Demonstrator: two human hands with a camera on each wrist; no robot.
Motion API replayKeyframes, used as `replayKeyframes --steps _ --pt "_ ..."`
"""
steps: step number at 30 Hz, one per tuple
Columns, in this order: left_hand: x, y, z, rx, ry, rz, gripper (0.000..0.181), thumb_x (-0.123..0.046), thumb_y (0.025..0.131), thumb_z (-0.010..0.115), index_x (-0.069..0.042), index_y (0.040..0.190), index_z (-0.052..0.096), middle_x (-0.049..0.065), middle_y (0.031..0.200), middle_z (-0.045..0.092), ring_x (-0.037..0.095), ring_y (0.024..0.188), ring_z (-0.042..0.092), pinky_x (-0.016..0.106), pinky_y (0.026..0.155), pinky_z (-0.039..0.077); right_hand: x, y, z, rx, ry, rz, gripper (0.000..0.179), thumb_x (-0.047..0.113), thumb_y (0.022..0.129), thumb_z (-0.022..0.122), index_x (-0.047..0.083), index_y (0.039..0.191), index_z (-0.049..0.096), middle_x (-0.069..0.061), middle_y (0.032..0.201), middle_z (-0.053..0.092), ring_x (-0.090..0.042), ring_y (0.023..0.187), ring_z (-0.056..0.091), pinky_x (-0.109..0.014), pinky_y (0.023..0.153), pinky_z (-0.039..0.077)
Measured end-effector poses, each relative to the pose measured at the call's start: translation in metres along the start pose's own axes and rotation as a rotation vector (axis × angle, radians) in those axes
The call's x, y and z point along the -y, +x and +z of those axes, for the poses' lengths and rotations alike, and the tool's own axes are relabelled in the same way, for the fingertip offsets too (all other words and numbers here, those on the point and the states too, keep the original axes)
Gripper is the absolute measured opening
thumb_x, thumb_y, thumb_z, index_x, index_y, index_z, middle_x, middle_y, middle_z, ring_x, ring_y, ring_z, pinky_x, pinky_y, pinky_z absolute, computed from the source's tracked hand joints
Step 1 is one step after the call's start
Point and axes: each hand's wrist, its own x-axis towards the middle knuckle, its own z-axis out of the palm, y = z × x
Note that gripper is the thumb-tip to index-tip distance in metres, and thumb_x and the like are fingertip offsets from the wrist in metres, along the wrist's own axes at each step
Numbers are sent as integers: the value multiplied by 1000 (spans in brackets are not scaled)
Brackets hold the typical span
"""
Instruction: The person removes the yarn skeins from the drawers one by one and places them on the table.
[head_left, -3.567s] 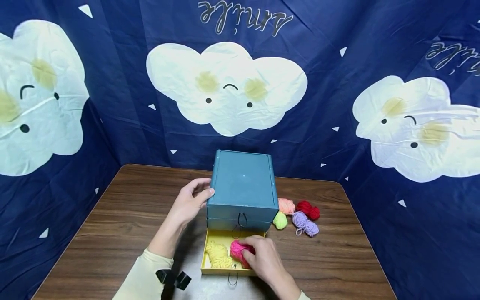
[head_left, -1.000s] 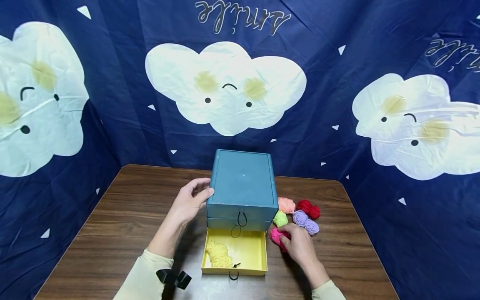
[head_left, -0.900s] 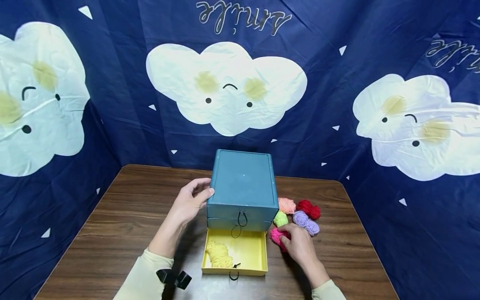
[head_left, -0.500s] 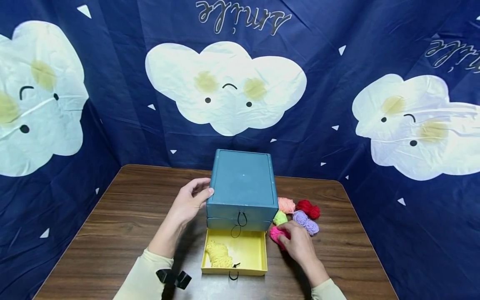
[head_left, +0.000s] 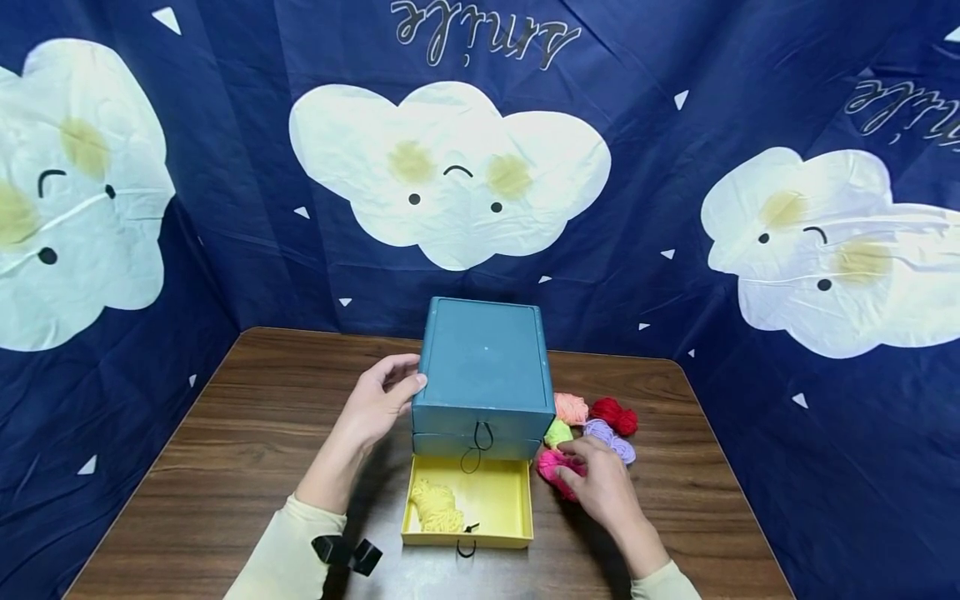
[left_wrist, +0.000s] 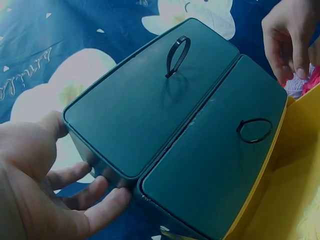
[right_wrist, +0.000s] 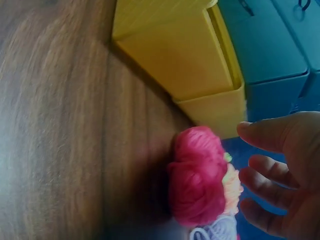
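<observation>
A teal drawer box [head_left: 483,354] stands on the table, its lowest yellow drawer [head_left: 510,508] pulled out at the front. My left hand [head_left: 378,400] rests against the box's left side, thumb at the top edge; the left wrist view shows its fingertips on the side wall. Inside the drawer lies a pale yellow yarn bundle [head_left: 437,507]. To the right of the drawer, a bright pink yarn bundle [right_wrist: 197,175] is on the table. My right hand [head_left: 606,483] hovers over it with fingers spread loosely; the right wrist view shows a gap between fingertips and yarn.
Beside the box's right side sit peach yarn [head_left: 572,409], lime green yarn [head_left: 558,434], red yarn [head_left: 615,415] and lilac yarn [head_left: 611,440]. Black loop pulls [left_wrist: 178,57] hang on the drawer fronts. A blue cloud-print cloth [head_left: 637,292] stands behind the table.
The pink yarn has gone from the drawer to the table on the right, carried by the right hand. Lately those fingers have loosened off it. The left hand stays in place.
</observation>
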Motion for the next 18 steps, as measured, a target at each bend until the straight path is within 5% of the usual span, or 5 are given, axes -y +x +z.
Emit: replayKeyframes --steps 18 --pt "-2 -3 0 6 10 -8 49 -22 101 66 -4 145 53 19 138 56 21 116 59 35 90 56 55 -6 -31 -23 87 -188 28 20 77 92 20 102 78 13 98 69 -9 81 63 -24 68 54"
